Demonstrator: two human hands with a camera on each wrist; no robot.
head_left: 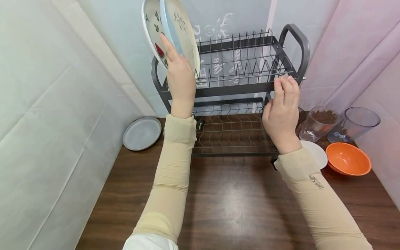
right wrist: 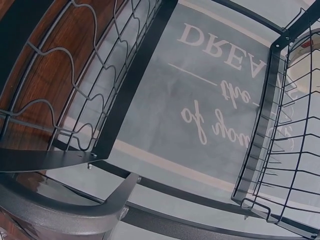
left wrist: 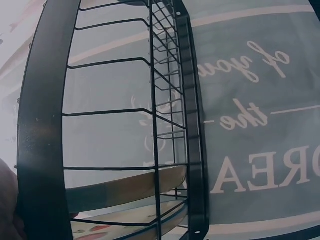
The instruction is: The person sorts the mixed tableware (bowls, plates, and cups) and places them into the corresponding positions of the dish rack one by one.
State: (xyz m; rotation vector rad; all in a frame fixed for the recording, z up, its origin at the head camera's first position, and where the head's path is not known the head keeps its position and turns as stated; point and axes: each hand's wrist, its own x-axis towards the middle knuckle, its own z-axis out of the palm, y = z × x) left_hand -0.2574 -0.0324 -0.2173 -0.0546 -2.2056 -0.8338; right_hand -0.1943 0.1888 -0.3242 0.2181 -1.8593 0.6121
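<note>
My left hand (head_left: pixel 181 76) holds the near rim of a blue-and-cream plate (head_left: pixel 187 41), index finger along its left side, thumb hidden. That plate stands on edge in the upper tier of a black two-tier dish rack (head_left: pixel 231 89). Just left of it is a white plate with red and green patterns (head_left: pixel 151 26), also on edge. Both the blue-and-cream plate (left wrist: pixel 125 190) and the patterned plate (left wrist: pixel 120 225) show behind the wires in the left wrist view. At the rack's right end, my right hand (head_left: pixel 282 111) grips the upper front rail, fingertips over its top and thumb lower down.
A grey plate (head_left: pixel 142 133) lies on the brown table (head_left: pixel 231 208) left of the rack. To the right are an orange bowl (head_left: pixel 348 159), a white dish (head_left: pixel 315 154) and clear glasses (head_left: pixel 359 121). A printed cloth (right wrist: pixel 200 90) hangs behind.
</note>
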